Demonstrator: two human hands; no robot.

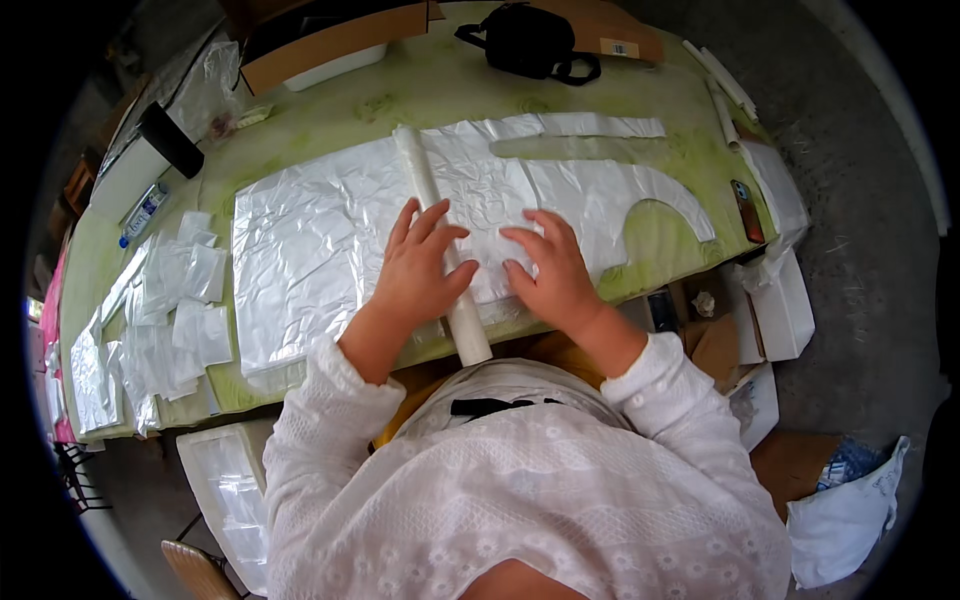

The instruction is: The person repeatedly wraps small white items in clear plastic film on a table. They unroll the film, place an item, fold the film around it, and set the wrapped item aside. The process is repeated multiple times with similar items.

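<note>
A large, thin white plastic sheet (300, 250) lies spread over the green table, wrinkled, with curved strap-like ends at its right side. Across it rests a long pale tube (413, 165), its near end reaching past the table edge toward my waist. My left hand (420, 262) is over the tube, fingers apart, the thumb by its right side; whether the palm presses on it I cannot tell. To the right of the tube, my right hand (550, 265) is at the sheet with its fingers bent and spread, holding nothing.
Several folded clear plastic packets (180, 310) are at the left. A bottle (145, 212) and a black cylinder (170, 140) stand behind them. Toward the back are a cardboard box (335, 45) and a black bag (528, 42). A phone (746, 210) lies by the right edge.
</note>
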